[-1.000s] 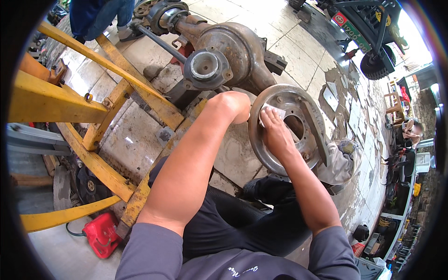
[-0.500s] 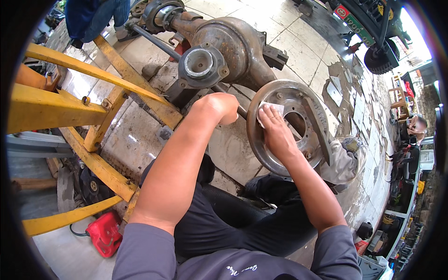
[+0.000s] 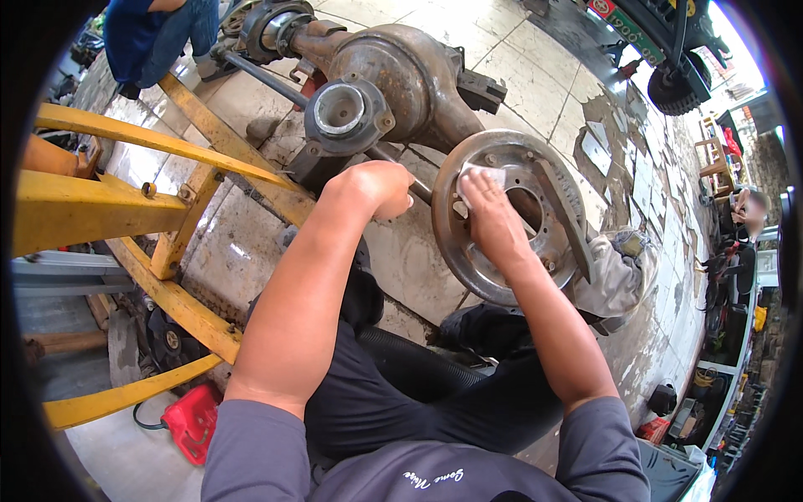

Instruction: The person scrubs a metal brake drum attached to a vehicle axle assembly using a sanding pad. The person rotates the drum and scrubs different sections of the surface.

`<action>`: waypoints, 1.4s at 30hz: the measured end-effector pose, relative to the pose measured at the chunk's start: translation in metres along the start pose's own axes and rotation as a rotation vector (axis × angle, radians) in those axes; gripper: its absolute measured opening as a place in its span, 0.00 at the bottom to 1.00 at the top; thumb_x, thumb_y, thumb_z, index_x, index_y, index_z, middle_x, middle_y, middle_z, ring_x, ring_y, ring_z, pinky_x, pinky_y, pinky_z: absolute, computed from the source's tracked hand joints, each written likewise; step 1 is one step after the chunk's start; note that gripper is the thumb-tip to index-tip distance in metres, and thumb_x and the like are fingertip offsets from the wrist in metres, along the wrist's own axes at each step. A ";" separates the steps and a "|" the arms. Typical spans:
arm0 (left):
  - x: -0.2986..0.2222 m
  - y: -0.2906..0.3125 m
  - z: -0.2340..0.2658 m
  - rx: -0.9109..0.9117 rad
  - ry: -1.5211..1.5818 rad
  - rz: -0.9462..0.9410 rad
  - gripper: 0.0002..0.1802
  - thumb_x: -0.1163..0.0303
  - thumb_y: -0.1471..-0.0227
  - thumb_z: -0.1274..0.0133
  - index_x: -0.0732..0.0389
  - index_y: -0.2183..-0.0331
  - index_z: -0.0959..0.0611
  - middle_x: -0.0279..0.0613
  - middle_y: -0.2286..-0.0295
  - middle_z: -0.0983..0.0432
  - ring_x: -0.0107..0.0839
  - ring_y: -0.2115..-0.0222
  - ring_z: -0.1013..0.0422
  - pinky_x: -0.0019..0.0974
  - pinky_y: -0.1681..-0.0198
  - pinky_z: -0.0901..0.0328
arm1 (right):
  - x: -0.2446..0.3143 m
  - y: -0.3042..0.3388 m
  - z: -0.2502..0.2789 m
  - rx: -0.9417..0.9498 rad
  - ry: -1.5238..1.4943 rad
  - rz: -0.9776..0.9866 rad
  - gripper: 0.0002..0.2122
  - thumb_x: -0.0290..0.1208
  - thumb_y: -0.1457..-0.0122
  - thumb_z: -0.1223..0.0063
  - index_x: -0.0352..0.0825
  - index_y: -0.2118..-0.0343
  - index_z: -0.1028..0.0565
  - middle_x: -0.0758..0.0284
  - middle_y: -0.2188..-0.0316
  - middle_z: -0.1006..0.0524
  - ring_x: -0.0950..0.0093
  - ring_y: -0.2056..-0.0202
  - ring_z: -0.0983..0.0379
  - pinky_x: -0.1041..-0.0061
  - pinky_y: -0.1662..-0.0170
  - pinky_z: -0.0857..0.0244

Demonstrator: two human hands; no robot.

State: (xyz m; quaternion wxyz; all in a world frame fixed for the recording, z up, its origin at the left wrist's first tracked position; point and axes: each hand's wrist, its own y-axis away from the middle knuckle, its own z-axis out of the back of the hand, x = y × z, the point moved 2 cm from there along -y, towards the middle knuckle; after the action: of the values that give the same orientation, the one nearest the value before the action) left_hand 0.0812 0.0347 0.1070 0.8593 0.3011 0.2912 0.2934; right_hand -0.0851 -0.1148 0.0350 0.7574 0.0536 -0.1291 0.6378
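Note:
A round, brown-grey metal brake backing plate (image 3: 452,238) stands tilted before me, with a curved brake shoe (image 3: 567,214) on its right side. My right hand (image 3: 492,211) presses a folded whitish sheet (image 3: 493,175), paper or cloth, against the plate's face left of its central hole. Its fingers lie close together over the sheet. My left hand (image 3: 383,189) is closed beside a metal rod (image 3: 421,192) left of the plate; whatever its curled fingers hold is hidden. Beyond my hands lies a large axle housing (image 3: 391,79) with a round hub flange (image 3: 341,113).
A yellow steel frame (image 3: 100,203) fills the left side, above a red container (image 3: 191,424). Grey cloth (image 3: 616,272) lies right of the plate. Another person (image 3: 163,42) is at the upper left. Broken tiles (image 3: 597,151) and a vehicle's tyre (image 3: 679,88) are at the upper right.
My right hand and the sheet have shifted slightly up and left in view, as the view itself has moved a little. My left hand stays closed by the rod.

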 end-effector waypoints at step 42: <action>0.005 -0.002 -0.004 -0.035 0.009 -0.034 0.28 0.62 0.38 0.51 0.55 0.38 0.31 0.46 0.41 0.32 0.42 0.40 0.35 0.42 0.36 0.41 | 0.010 -0.002 -0.005 0.006 0.033 -0.042 0.25 0.18 0.44 0.56 0.25 0.40 0.34 0.48 0.36 0.37 0.53 0.34 0.43 0.57 0.31 0.50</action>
State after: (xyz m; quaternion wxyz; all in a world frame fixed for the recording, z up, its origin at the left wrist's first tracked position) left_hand 0.0823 0.0383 0.1020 0.8681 0.2795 0.2950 0.2851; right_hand -0.0807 -0.1049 0.0332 0.7726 0.0481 -0.1138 0.6228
